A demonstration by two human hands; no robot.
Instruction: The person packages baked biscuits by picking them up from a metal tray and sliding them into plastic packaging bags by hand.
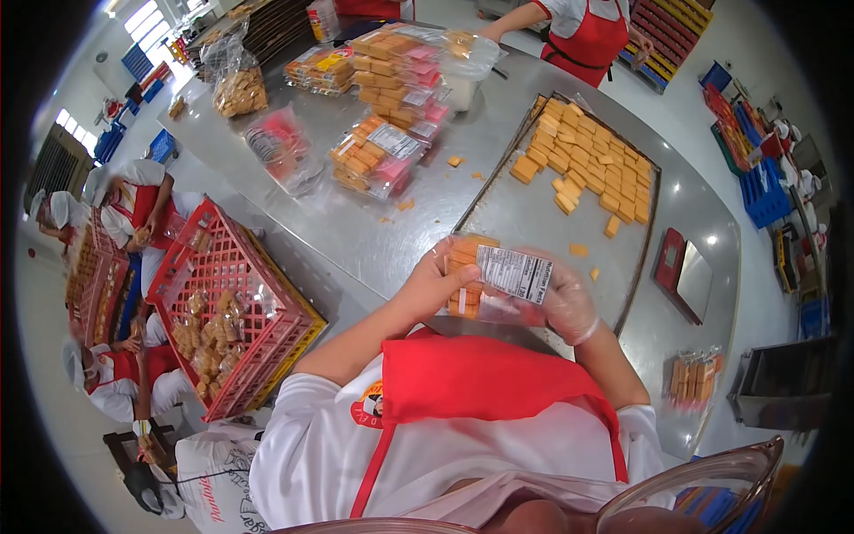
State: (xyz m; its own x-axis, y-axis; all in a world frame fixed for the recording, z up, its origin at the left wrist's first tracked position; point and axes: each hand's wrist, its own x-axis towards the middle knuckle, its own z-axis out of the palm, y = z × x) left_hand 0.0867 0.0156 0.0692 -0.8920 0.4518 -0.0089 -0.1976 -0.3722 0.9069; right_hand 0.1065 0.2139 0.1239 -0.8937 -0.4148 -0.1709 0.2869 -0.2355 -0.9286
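Pack [512, 272] at table's [334, 233] near side: left hand [434, 280] clasps left end, gloved right hand [574, 304] holds right; seal unclear. Filled packs [381, 76] stacked far left; many loose biscuits [592, 153] left on tray [520, 224], right.

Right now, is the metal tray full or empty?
Partly full: the tray has biscuits at its far end; its near end is mostly bare.

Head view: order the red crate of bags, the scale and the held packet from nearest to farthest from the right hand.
1. Held packet, at the right hand itself.
2. Scale, to its right.
3. Red crate, far left.
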